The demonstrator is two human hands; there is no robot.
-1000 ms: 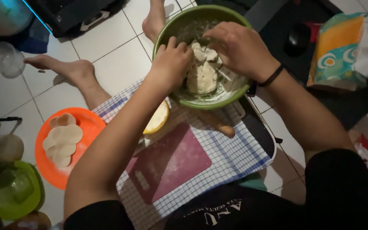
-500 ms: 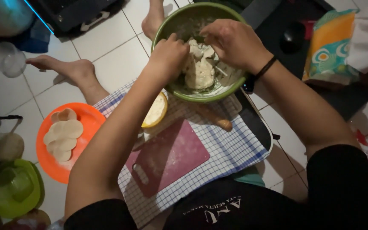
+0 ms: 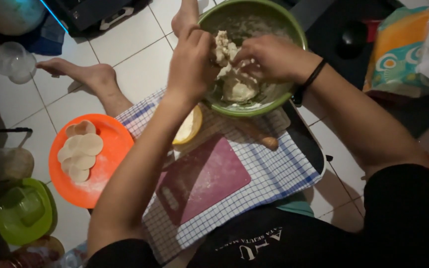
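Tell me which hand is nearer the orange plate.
Left. The left hand grips dough above and right of the orange plate; the right hand is farther right.

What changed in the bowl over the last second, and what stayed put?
Both hands, left hand and right hand, have lifted the dough off the bottom of the green bowl and pull it between them. Orange plate with its discs and the red cutting board are unchanged.

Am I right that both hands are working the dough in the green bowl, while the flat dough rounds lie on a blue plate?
Not quite: the head view shows the dough rounds on an orange plate, not a blue one. Both the left hand and right hand do work the dough in the green bowl.
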